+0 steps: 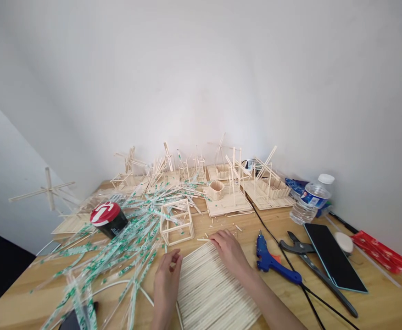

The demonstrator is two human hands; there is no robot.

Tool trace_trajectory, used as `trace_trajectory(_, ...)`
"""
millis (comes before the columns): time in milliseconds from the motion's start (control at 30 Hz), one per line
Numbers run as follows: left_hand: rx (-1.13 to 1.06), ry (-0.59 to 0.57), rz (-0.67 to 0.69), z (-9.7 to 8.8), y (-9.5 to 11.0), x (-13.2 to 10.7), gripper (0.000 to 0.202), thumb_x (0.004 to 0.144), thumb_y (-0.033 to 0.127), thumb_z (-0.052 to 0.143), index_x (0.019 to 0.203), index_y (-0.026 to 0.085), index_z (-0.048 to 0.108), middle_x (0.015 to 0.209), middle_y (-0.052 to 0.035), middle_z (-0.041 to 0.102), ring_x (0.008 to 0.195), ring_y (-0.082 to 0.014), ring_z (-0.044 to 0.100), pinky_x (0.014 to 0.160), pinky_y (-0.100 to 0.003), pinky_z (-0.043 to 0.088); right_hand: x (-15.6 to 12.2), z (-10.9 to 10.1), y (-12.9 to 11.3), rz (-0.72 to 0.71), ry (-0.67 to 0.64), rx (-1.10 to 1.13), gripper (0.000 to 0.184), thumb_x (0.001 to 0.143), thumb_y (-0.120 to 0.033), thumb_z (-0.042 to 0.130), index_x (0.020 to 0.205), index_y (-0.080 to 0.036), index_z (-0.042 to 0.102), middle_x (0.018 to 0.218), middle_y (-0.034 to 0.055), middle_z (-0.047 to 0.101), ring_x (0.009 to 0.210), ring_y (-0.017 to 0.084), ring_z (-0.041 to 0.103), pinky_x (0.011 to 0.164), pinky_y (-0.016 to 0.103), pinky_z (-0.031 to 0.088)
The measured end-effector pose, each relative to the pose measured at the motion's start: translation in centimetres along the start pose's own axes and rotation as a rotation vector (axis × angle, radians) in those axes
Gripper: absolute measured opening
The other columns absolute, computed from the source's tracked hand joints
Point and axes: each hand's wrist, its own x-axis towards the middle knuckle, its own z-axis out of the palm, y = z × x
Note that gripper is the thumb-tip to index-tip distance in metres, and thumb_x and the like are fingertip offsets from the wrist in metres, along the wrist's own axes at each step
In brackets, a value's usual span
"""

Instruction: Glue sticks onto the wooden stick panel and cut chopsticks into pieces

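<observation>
A flat panel of pale wooden sticks (211, 288) laid side by side rests on the table in front of me. My left hand (167, 279) is at the panel's left edge, thumb and fingers drawn together in a pinch; whatever is between them is too small to make out. Over the far edge of the panel lies my right hand (230, 250), its fingers bent and close together. A short wooden stick (203, 239) pokes out to the left of those fingertips. Just beyond the hands stands an open box frame of sticks (176, 223).
Green-printed plastic wrappers (132, 233) heap up on the left around a red-lidded black tub (108, 219). Stick models (226, 204) line the wall. On the right are a blue glue gun (273, 263), cutters (318, 266), a phone (335, 256) and a water bottle (313, 199).
</observation>
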Motion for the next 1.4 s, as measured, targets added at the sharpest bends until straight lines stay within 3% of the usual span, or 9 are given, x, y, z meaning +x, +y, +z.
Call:
trace_trajectory(167, 0.012, -0.031, 0.037, 0.1, -0.1, -0.1, 0.048, 0.079, 0.057, 0.050, 0.105, 0.020, 0.066, 0.098, -0.0086, 0.066, 0.076, -0.0213, 0.064, 0.067, -0.037, 0.052, -0.4, 0.9, -1.2, -0.086, -0.043, 0.110, 0.015, 0.090, -0.012, 0.056, 0.089, -0.021, 0.068, 0.087, 0.0027, 0.069, 0.085, 0.018, 0.059, 0.077, 0.030, 0.047)
trace_trajectory(400, 0.032, -0.082, 0.145, 0.7, -0.4, -0.3, 0.039, 0.080, 0.051, 0.052, 0.102, 0.025, 0.069, 0.099, -0.0065, 0.066, 0.095, -0.0239, 0.062, 0.085, -0.040, 0.050, -0.6, 1.1, -1.8, -0.115, -0.070, 0.182, 0.017, 0.090, -0.011, 0.055, 0.092, -0.021, 0.069, 0.090, 0.0027, 0.070, 0.088, 0.017, 0.060, 0.079, 0.028, 0.047)
trace_trajectory(633, 0.054, -0.117, 0.137, 0.3, 0.2, -0.5, 0.033, 0.085, 0.049, 0.048, 0.083, 0.024, 0.068, 0.086, -0.0046, 0.067, 0.080, -0.0211, 0.063, 0.073, -0.036, 0.051, -0.8, 1.1, -2.2, -0.126, -0.102, 0.215, 0.015, 0.089, -0.011, 0.057, 0.092, -0.020, 0.069, 0.089, 0.0021, 0.070, 0.089, 0.018, 0.060, 0.080, 0.028, 0.047)
trace_trajectory(867, 0.077, -0.122, 0.120, 0.2, 0.4, -0.5, 0.031, 0.084, 0.047, 0.047, 0.082, 0.023, 0.066, 0.086, -0.0051, 0.066, 0.082, -0.0223, 0.062, 0.073, -0.037, 0.049, -0.8, 0.9, -2.3, -0.123, -0.125, 0.223, 0.012, 0.087, -0.015, 0.062, 0.092, -0.021, 0.070, 0.090, 0.0011, 0.071, 0.090, 0.016, 0.060, 0.080, 0.026, 0.047)
trace_trajectory(1200, 0.151, -0.098, 0.076, -0.2, 0.4, -0.4, 0.032, 0.082, 0.045, 0.043, 0.083, 0.023, 0.066, 0.089, -0.0066, 0.067, 0.085, -0.0246, 0.062, 0.078, -0.042, 0.050, -0.2, -0.4, -0.3, -0.018, -0.092, 0.158, 0.017, 0.089, -0.013, 0.056, 0.089, -0.021, 0.071, 0.090, 0.0036, 0.069, 0.090, 0.018, 0.059, 0.083, 0.029, 0.045)
trace_trajectory(1400, 0.185, -0.095, 0.078, -0.1, 0.1, -0.4, 0.033, 0.082, 0.043, 0.043, 0.087, 0.022, 0.068, 0.094, -0.0077, 0.068, 0.089, -0.0259, 0.062, 0.083, -0.044, 0.049, 0.3, -1.4, 1.4, 0.125, -0.061, 0.076, 0.020, 0.090, -0.015, 0.052, 0.092, -0.020, 0.071, 0.091, 0.0054, 0.068, 0.091, 0.020, 0.059, 0.084, 0.031, 0.045)
